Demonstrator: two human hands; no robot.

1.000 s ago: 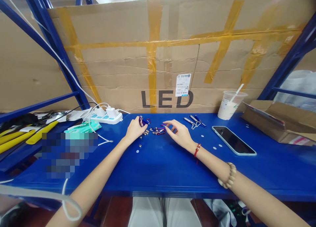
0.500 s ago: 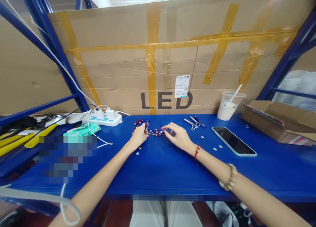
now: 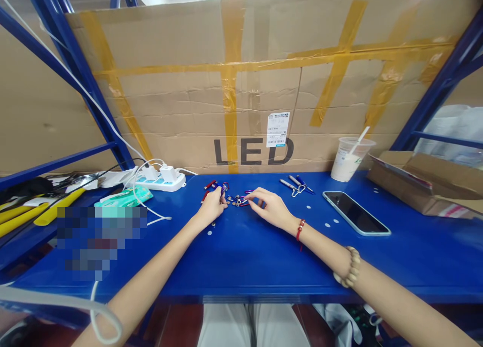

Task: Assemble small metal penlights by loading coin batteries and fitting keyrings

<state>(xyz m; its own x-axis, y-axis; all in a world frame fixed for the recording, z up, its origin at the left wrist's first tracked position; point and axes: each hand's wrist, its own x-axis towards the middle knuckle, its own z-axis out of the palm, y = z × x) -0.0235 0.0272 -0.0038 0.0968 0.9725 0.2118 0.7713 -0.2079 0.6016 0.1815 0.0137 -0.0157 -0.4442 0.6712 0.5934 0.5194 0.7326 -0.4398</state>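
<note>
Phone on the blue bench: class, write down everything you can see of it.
The phone is a slim slab with rounded corners, a dark unlit glassy screen and a pale blue rim, perhaps a case. It lies flat, face up, on the blue bench, slantwise, its far end nearer the plastic cup. Only the bench touches it; small white discs lie beside it, the right hand well apart.

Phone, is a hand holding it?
No, the phone lies flat on the blue table, away from the right hand.
</note>
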